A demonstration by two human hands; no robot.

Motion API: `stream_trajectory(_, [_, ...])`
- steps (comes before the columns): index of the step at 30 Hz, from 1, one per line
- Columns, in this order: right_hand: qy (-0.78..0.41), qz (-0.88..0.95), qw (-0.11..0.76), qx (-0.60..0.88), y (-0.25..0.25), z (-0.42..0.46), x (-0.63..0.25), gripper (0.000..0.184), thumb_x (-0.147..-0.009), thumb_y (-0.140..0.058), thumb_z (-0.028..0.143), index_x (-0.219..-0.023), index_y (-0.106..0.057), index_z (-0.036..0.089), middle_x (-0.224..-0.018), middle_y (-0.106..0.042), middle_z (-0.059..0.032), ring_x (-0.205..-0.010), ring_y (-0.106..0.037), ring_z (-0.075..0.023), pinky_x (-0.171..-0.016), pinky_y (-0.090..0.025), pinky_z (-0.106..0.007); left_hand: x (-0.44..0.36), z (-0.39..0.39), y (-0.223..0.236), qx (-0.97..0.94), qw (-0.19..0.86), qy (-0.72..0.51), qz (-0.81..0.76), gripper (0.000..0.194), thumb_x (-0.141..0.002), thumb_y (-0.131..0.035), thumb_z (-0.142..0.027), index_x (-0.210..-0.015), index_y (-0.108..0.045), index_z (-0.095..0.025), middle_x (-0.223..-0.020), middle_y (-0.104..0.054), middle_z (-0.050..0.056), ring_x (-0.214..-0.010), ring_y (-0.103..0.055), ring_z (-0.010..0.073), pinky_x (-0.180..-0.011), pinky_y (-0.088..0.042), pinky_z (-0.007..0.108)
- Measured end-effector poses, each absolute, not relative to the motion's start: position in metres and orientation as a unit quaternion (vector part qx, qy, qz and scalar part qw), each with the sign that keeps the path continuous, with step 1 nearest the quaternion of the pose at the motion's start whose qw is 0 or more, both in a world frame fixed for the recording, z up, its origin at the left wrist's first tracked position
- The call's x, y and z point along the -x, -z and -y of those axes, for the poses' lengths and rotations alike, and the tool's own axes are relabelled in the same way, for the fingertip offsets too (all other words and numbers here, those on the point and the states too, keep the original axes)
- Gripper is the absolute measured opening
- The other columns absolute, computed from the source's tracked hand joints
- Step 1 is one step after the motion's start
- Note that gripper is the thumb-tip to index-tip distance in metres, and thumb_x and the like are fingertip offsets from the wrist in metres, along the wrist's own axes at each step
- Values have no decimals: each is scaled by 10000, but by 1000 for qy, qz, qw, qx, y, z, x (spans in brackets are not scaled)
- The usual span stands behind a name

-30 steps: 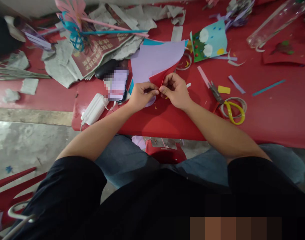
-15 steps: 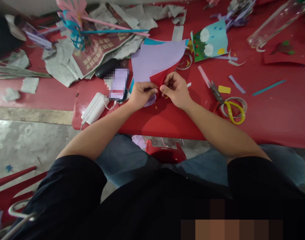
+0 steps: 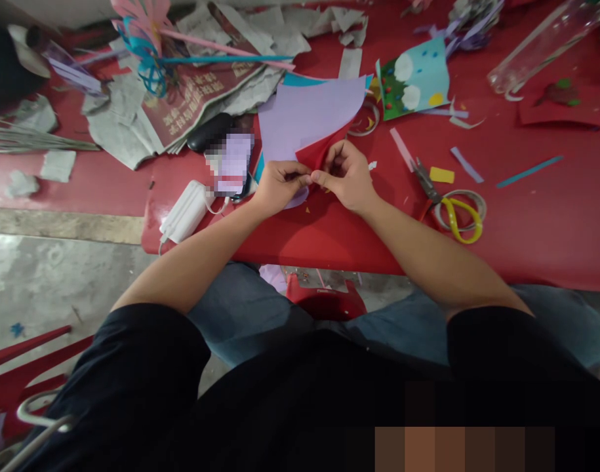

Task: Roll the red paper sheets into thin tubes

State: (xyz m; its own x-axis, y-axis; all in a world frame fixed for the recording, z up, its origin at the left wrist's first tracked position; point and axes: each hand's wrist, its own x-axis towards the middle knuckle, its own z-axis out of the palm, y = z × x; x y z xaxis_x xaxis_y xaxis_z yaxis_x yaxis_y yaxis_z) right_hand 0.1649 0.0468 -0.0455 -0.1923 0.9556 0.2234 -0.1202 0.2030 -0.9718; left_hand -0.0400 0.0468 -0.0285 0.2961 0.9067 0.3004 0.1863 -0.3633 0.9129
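Between my two hands is a sheet of red paper (image 3: 315, 155), bent up at its near end. My left hand (image 3: 281, 187) pinches its near edge, thumb and forefinger pressed together. From the other side my right hand (image 3: 349, 174) grips the same red paper, its thumb tip meeting the left fingertips. The part inside the fingers is hidden. Beneath lies a purple sheet (image 3: 304, 111), with a blue sheet (image 3: 300, 80) showing at its far edge. Right of my right hand rest yellow-handled scissors (image 3: 460, 219) and a yellow scrap (image 3: 442, 175).
Left of my hands are a phone (image 3: 235, 164), a white power bank or adapter (image 3: 185, 210) and a black case (image 3: 210, 133). Newspaper (image 3: 181, 105) and paper flowers (image 3: 155, 46) lie behind. A picture card (image 3: 415, 78) and clear bottle (image 3: 540, 49) are at back right.
My right thumb has shifted slightly left, closing up against the left fingertips. Both hands keep hold of the red paper in nearly the same place.
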Motion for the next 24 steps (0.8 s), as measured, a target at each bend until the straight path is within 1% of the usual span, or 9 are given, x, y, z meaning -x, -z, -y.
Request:
stream_trajectory(3, [-511, 576, 528, 360, 45, -46, -164, 692, -665, -1006, 687, -907, -492, 291, -728, -579, 56, -664, -608, -160, -635, -617, -374, 41, -46, 29, -705, 390, -436, -401, 276, -855, -908, -446, -877, -862, -175, -784, -802, 40, -682, -677, 128, -655, -519, 267])
stream_trajectory(8, [-494, 580, 531, 371, 42, -44, -164, 676, -653, -1030, 624, -898, -496, 289, -740, -564, 56, -685, -584, -157, -675, -615, -383, 43, -46, 31, -701, 409, -427, -399, 243, -832, -930, -406, -918, -870, -187, -813, -815, 45, -686, -687, 128, -669, -538, 272])
stream_trajectory(13, [-499, 586, 521, 369, 38, -42, -166, 606, -705, -1002, 619, -891, -533, 284, -758, -579, 40, -706, -581, -161, -679, -610, -378, 43, -48, 35, -691, 424, -431, -395, 220, -851, -925, -396, -922, -872, -194, -838, -826, 55, -708, -710, 147, -683, -562, 300])
stream_trajectory(17, [-499, 590, 515, 370, 35, -40, -165, 597, -715, -989, 635, -877, -537, 280, -749, -585, 42, -670, -567, -149, -642, -589, -366, 44, -49, 35, -683, 434, -437, -393, 267, -863, -924, -440, -890, -855, -183, -840, -822, 58, -727, -719, 153, -716, -582, 309])
stream_trajectory(20, [-501, 591, 514, 369, 32, -38, -164, 566, -745, -958, 652, -853, -547, 276, -729, -596, 37, -645, -572, -148, -600, -555, -354, 45, -48, 35, -688, 430, -434, -391, 249, -890, -896, -432, -897, -847, -188, -850, -819, 59, -749, -721, 155, -730, -584, 309])
stream_trajectory(23, [-501, 580, 514, 385, 27, -37, -164, 505, -838, -875, 649, -780, -548, 268, -661, -589, 28, -571, -546, -140, -520, -475, -331, 42, -45, 33, -711, 391, -426, -400, 136, -950, -798, -321, -994, -842, -200, -929, -824, 61, -814, -730, 151, -776, -586, 309])
stream_trajectory(24, [-499, 572, 516, 397, 25, -37, -166, 488, -880, -836, 634, -751, -545, 264, -639, -584, 26, -541, -523, -132, -495, -436, -322, 39, -45, 31, -719, 372, -426, -403, 131, -955, -766, -276, -1038, -835, -203, -981, -823, 66, -846, -731, 149, -797, -588, 308])
